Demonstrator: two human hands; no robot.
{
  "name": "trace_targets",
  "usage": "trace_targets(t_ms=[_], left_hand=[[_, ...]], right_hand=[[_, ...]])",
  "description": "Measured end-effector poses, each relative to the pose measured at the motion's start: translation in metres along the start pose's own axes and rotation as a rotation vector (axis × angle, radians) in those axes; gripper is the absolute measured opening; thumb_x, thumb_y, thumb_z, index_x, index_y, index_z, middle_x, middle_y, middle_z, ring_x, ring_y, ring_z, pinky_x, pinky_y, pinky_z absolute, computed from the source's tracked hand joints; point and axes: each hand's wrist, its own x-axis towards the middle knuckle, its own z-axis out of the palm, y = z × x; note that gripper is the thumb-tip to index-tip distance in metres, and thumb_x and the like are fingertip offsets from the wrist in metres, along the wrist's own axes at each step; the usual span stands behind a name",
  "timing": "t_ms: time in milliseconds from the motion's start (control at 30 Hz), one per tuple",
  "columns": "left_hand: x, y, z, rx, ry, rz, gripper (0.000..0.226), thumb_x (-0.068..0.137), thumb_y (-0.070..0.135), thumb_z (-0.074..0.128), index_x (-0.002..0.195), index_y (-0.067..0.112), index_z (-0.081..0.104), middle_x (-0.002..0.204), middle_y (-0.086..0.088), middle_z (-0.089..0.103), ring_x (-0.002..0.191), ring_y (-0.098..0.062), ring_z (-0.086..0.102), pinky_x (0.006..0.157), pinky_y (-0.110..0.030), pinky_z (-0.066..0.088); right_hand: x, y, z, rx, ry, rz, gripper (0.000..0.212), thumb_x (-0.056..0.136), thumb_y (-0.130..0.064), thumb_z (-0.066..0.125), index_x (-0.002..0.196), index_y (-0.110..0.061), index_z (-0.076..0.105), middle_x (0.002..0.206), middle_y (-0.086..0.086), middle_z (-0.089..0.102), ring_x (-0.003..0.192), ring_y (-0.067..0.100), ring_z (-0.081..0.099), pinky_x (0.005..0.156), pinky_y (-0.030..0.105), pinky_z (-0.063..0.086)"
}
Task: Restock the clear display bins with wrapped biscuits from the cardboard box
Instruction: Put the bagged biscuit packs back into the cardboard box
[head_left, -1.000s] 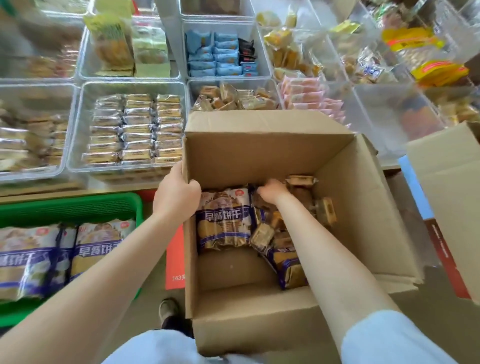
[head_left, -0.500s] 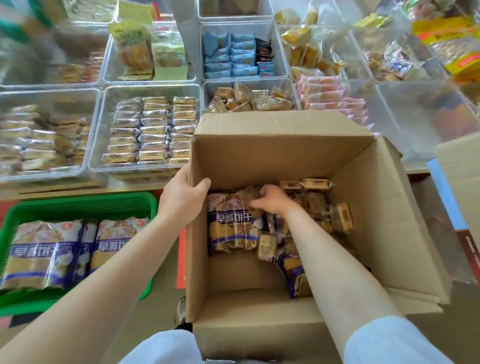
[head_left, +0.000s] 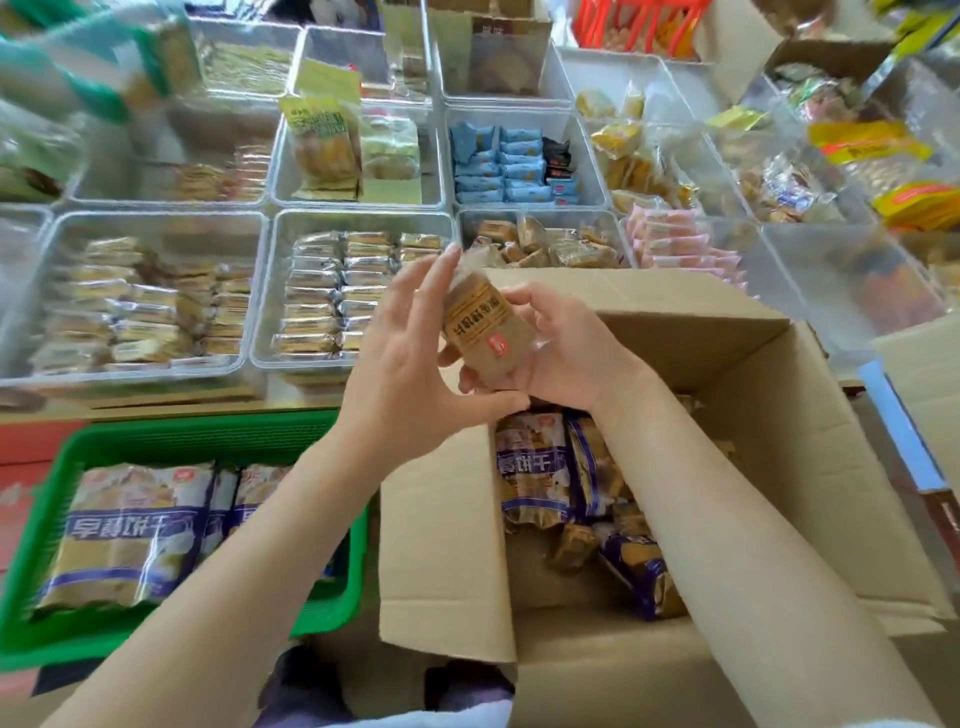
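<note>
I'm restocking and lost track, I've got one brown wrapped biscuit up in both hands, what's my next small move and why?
Probably carry the wrapped biscuit, held between left hand and right hand, forward to the clear bin just beyond the cardboard box; its brown packs look alike.

Display shelf (head_left: 171, 402) with wooden front edge, rows of clear bins (head_left: 156, 291) sitting side by side on it, each holding wrapped snacks, green basket (head_left: 197, 441) of large biscuit packs below it, open cardboard box (head_left: 779, 415) just beside.
</note>
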Motion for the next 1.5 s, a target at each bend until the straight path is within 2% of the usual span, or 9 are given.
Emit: trace_targets(t_ms=[200,267,333,433,600,800,1000,1267,1500], left_hand=[[-0.022,-0.096,-0.078,0.091,0.089,-0.202,0.1,0.074,0.059,0.078,0.154,0.017,0.034,0.142,-0.009,0.051,0.127,-0.028,0.048,0.106,-0.047,0.043],[-0.035,-0.146,-0.106,0.156,0.103,-0.162,0.099,0.076,0.069,0.069,0.153,0.015,0.037,0.135,-0.01,0.058,0.119,-0.031,0.056,0.101,-0.048,0.046],[-0.049,-0.201,-0.129,0.194,0.065,-0.134,0.105,0.075,0.075,0.057,0.156,0.013,0.032,0.135,-0.009,0.06,0.121,-0.03,0.057,0.102,-0.047,0.044],[-0.07,-0.293,-0.151,0.25,-0.119,-0.264,0.115,0.072,0.08,0.051,0.161,0.017,0.014,0.162,-0.01,0.032,0.149,-0.028,0.029,0.12,-0.044,0.027],[-0.105,-0.401,-0.163,0.414,-0.343,-0.405,0.089,0.095,0.069,0.039,0.162,0.022,0.002,0.17,-0.001,0.001,0.156,-0.021,-0.003,0.126,-0.042,-0.001],[-0.107,-0.426,-0.158,0.403,-0.344,-0.346,0.077,0.098,0.064,0.035,0.16,0.035,0.001,0.17,0.004,0.005,0.156,-0.018,-0.008,0.124,-0.044,-0.011],[-0.109,-0.431,-0.154,0.413,-0.372,-0.36,0.082,0.096,0.061,0.038,0.16,0.035,-0.005,0.17,0.004,-0.003,0.155,-0.02,-0.013,0.121,-0.044,-0.017],[-0.106,-0.429,-0.158,0.419,-0.396,-0.382,0.084,0.095,0.059,0.041,0.159,0.036,-0.008,0.169,0.005,-0.006,0.154,-0.02,-0.015,0.122,-0.045,-0.016],[-0.091,-0.4,-0.166,0.244,-0.31,-0.501,0.061,0.1,0.057,0.04,0.153,0.027,0.037,0.159,0.005,0.037,0.152,-0.019,0.019,0.125,-0.045,0.003]], right_hand=[[0.112,0.034,0.095,-0.213,0.255,0.046,0.04,0.107,-0.031,0.04,0.125,-0.004,0.064,0.11,0.019,0.069,0.1,0.027,0.066,0.087,0.042,0.057],[0.156,0.048,0.127,-0.454,0.328,0.086,0.033,0.104,-0.032,0.052,0.124,-0.01,0.066,0.108,0.014,0.073,0.102,0.021,0.07,0.093,0.042,0.058],[0.206,0.062,0.151,-0.812,0.393,0.123,0.025,0.099,-0.031,0.061,0.117,-0.014,0.069,0.094,-0.001,0.074,0.084,0.001,0.071,0.081,0.024,0.059],[0.278,0.088,0.171,-1.136,0.495,0.149,0.031,0.093,-0.037,0.067,0.117,-0.017,0.065,0.106,0.0,0.07,0.095,0.014,0.066,0.084,0.033,0.055],[0.353,0.117,0.172,-1.478,0.657,0.139,0.034,0.098,-0.024,0.062,0.131,-0.02,0.057,0.117,0.0,0.063,0.106,0.022,0.058,0.085,0.028,0.043],[0.397,0.154,0.159,-1.874,0.497,0.303,0.036,0.102,-0.023,0.053,0.138,-0.027,0.052,0.12,0.004,0.061,0.11,0.032,0.055,0.097,0.039,0.042],[0.411,0.16,0.16,-1.887,0.385,0.435,0.035,0.108,-0.032,0.037,0.133,-0.021,0.06,0.124,0.008,0.064,0.114,0.032,0.057,0.098,0.04,0.042],[0.444,0.175,0.158,-1.757,0.593,0.419,0.028,0.099,-0.042,0.06,0.111,-0.019,0.071,0.119,0.004,0.062,0.119,0.025,0.049,0.096,0.041,0.046],[0.377,0.163,0.154,-1.463,0.603,0.05,0.024,0.102,-0.022,0.05,0.118,-0.014,0.066,0.115,0.001,0.056,0.11,0.018,0.053,0.091,0.031,0.045]])
